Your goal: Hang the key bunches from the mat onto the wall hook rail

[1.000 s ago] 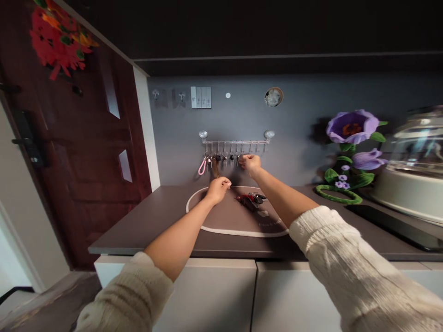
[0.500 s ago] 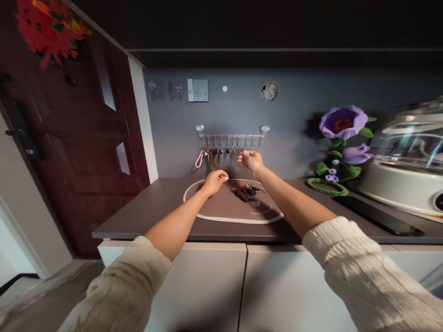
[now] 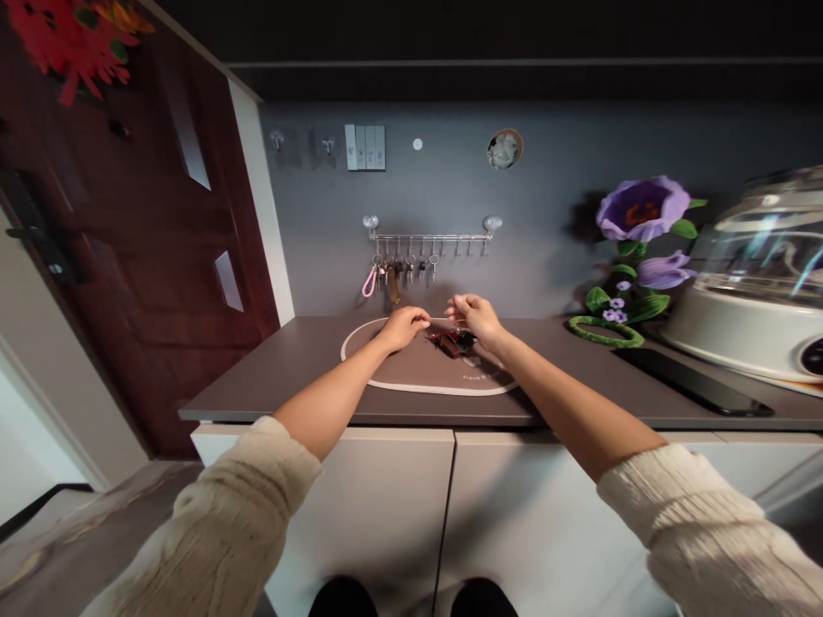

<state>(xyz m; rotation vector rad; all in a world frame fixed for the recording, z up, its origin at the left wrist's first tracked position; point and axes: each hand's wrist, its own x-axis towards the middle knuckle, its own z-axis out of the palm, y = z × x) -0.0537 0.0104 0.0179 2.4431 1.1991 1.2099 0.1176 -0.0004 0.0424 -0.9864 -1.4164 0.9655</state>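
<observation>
My left hand (image 3: 404, 327) hovers low over the left part of a brown mat (image 3: 399, 370) with a pale rim. Its fingers are curled together, and anything inside them is too small to make out. To the right, my right hand (image 3: 477, 320) has loosely bent fingers, slightly apart, with nothing visible in them. It is over a pile of keys (image 3: 450, 343) with red and dark brown parts, partly covering it. Behind both hands, a clear hook rack (image 3: 430, 237) is fixed to the grey wall. Several hung keys (image 3: 410, 269) and a pink loop (image 3: 369, 281) occupy its left hooks.
Purple artificial flowers (image 3: 643, 210) and a black phone (image 3: 694, 381) are on the right of the counter (image 3: 257, 364). Beyond them stands a cream appliance (image 3: 739, 330) with a transparent top. A dark red door (image 3: 160, 257) is at left; a dark cabinet (image 3: 482, 34) overhangs above.
My right hand has come down from beside the hung keys to the pile on the mat, its fingers loosely bent. My left hand stays near the mat. The view has tilted slightly downward.
</observation>
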